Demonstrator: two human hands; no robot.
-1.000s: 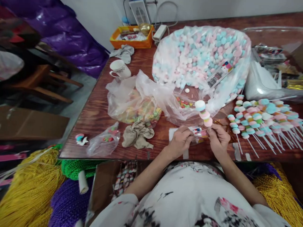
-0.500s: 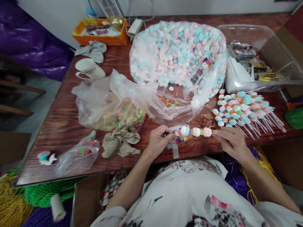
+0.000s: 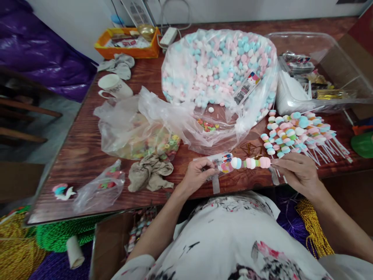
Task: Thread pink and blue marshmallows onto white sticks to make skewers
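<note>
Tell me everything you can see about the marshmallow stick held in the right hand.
The marshmallow stick is a row of puffy, soft-looking pieces in white, pale blue and pink, with small green bits between some of them. It lies roughly level across the view, above the table's front edge. The right hand holds it just past its pink end, hiding most of the bare stick. The white and blue end points left, close to printed packaging; whether they touch is unclear.

The person wears a white top (image 3: 221, 233) with black-and-pink floral print and short sleeves (image 3: 136, 267).
</note>
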